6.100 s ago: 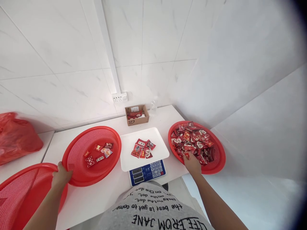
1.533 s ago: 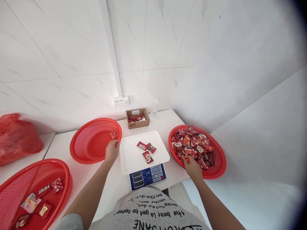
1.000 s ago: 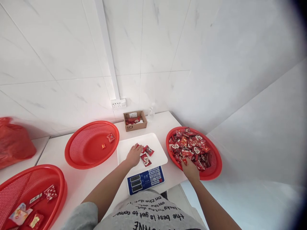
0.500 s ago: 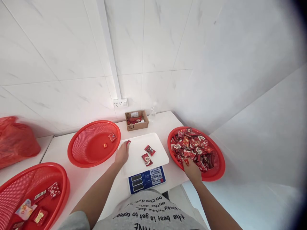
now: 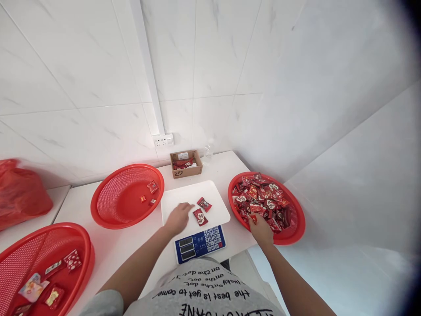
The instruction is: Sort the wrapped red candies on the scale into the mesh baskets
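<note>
My left hand (image 5: 178,218) is over the white scale tray (image 5: 171,198), its index finger stretched toward two red packets and nothing in it. One packet (image 5: 204,204) lies just above the other (image 5: 200,217) on the tray. The blue keypad panel (image 5: 200,244) of the scale shows below the tray. At the right, my right hand (image 5: 261,230) pinches a small red packet (image 5: 253,218) at the near left rim of a red basket (image 5: 297,226) heaped with red packets.
A red basket (image 5: 113,197) with a few small packets stands left of the tray, another (image 5: 86,250) at the lower left. Behind the tray are a cardboard box (image 5: 187,172) and a clear bottle (image 5: 208,149). A red bag (image 5: 24,193) sits far left.
My left hand has let go of a small red packet, which now lies in the upper left basket, and has moved right over the tray. My right hand has hardly moved.
</note>
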